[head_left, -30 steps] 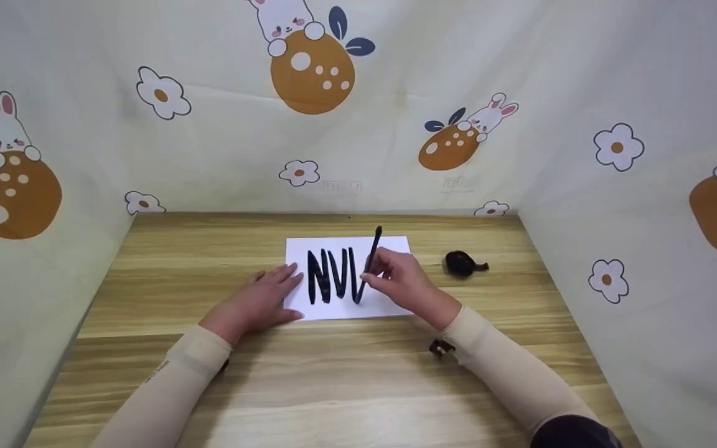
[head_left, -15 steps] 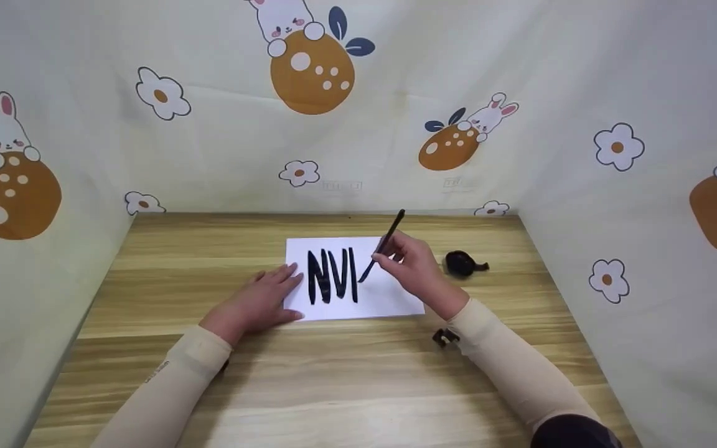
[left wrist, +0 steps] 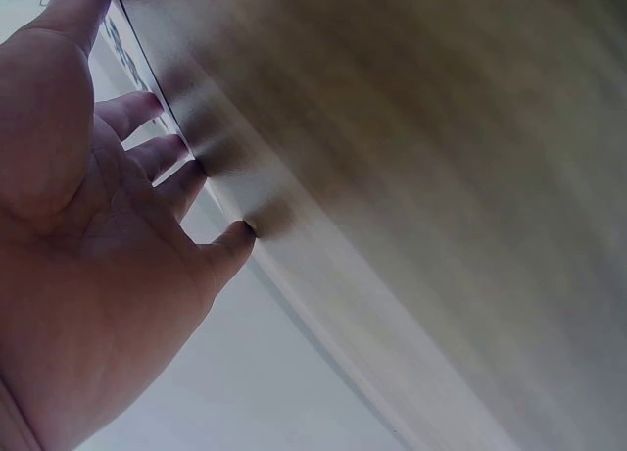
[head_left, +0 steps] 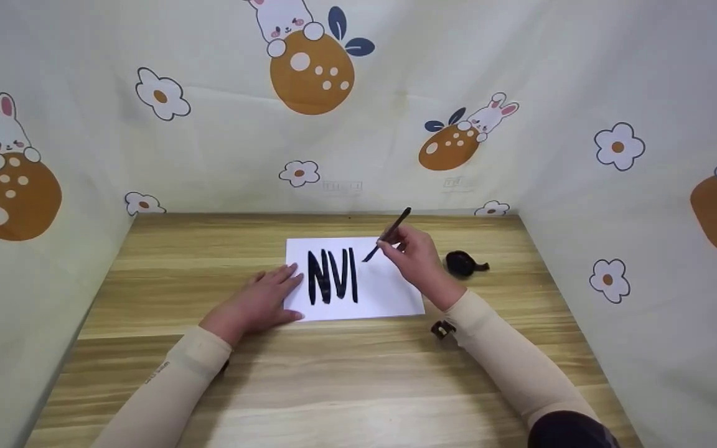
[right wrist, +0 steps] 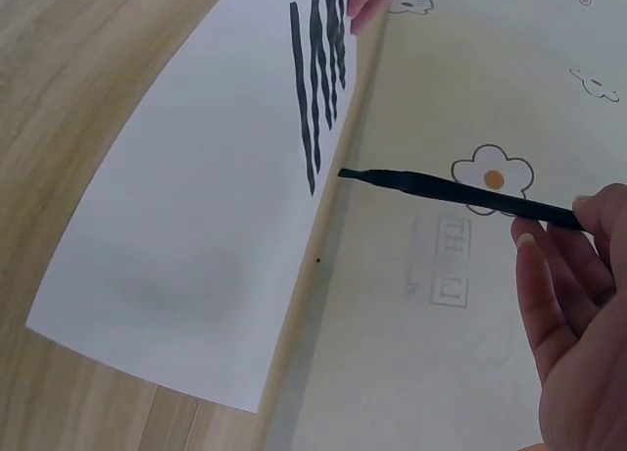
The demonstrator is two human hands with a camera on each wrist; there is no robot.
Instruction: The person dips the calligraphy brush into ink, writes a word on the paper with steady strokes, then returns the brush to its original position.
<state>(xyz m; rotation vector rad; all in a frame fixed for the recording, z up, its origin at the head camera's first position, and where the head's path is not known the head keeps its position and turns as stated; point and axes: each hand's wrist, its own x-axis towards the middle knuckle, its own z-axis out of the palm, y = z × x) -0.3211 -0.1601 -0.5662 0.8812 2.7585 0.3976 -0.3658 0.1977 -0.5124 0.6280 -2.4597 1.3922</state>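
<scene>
A white sheet of paper (head_left: 389, 302) lies on the wooden table, bearing thick black strokes (head_left: 354, 274) that read like "NVI". My left hand (head_left: 256, 302) rests at the sheet's left edge, fingers spread, with fingertips on the paper; the left wrist view shows its palm side and nothing in its grasp. My right hand (head_left: 419, 258) pinches a slim black brush (right wrist: 431, 185) between thumb and fingers. The brush slants down to the left, its dark tip above the paper, just right of the last stroke.
A small black dish with a short handle (head_left: 459, 264) stands right of the paper. Cloth walls (head_left: 221, 143) printed with rabbits and flowers enclose the table (head_left: 333, 386) at the back and both sides. A dark clip-like piece (head_left: 442, 330) sits by the right cuff.
My right hand has lifted the brush from the lower end of the last upright stroke and moved it up and to the right. The left hand and paper stay put.
</scene>
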